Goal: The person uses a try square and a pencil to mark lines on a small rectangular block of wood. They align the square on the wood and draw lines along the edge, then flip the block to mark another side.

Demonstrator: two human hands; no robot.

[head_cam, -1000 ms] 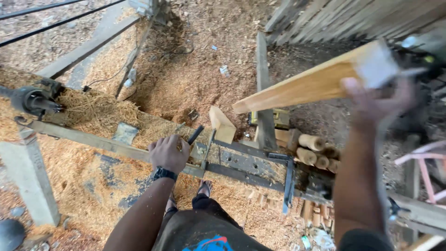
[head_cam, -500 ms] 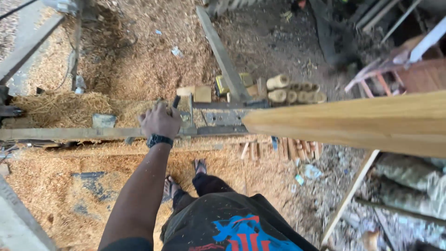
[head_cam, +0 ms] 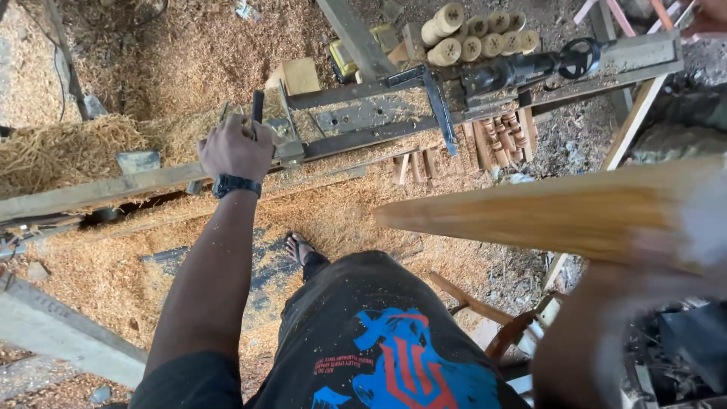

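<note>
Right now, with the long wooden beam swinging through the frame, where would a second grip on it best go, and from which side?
Probably mid-length on the long wooden beam, taken from below. It lies nearly level, its tapered free end pointing left over the sawdust, while the right hand, blurred, appears to carry only the near end. The left hand rests on the lathe bed.

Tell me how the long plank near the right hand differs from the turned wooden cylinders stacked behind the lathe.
The long plank is flat-faced, single and up in the air, blurred; the turned cylinders are short, round, many, and lie stacked on the ground, end faces showing. The plank looks golden; the cylinders paler. Both are bare wood. The left hand rests on the lathe bed.
</note>
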